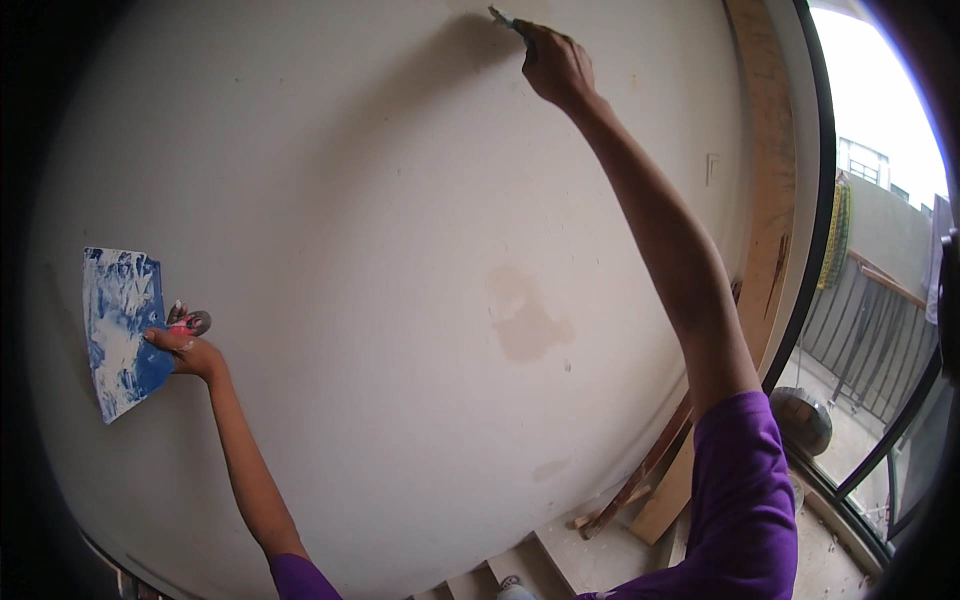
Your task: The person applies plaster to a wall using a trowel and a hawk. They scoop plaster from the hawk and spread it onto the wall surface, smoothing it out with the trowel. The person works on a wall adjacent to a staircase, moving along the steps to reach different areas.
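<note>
My left hand (192,354) is closed round the red and grey handle of a wide blue putty knife (118,330), thumb against the blade. White paste is smeared over much of that blade, which is held at the left in front of the white wall (380,260). High up at the top of the picture, my right hand (560,68) grips a small putty knife (505,20) with a dab of white paste at its tip. Its tip is close to the wall; whether it touches I cannot tell. My fingers hide most of its handle.
A beige damp-looking patch (525,320) marks the wall's middle, right of a few small pits. A light switch (712,169) sits by a wooden board (765,190). Planks (665,490) lean low at the right, beside steps (540,560). Beyond the door frame is a railing (850,335).
</note>
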The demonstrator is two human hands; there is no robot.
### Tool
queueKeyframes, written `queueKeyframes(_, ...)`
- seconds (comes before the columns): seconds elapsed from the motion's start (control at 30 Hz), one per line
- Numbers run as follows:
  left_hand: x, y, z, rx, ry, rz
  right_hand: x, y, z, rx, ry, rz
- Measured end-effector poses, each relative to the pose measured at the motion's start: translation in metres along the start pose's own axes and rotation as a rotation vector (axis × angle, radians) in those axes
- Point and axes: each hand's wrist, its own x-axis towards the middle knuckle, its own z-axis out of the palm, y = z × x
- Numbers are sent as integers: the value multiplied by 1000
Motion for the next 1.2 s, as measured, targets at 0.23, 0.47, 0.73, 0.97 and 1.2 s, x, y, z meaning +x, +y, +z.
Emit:
queueKeyframes(0.23, -17, -7, 15, 4, -12, 77, -128, -33, 4, 99, -116, -255)
queueKeyframes(0.47, -9, -29, 9, 75, -12, 186, -32, -1, -47, 47, -68, -18)
queueKeyframes(0.73, -9, -36, 1, 133, 56, 139, 111, 38, -39, 15, -191, -302)
queueKeyframes(0.97, -13, -27, 2, 103, 10, 30, 72, 46, -28, -7, -125, -337)
queueKeyframes(1.2, -7, -12, 8, 48, 82, -167, -44, -9, -43, -71, -575, -251)
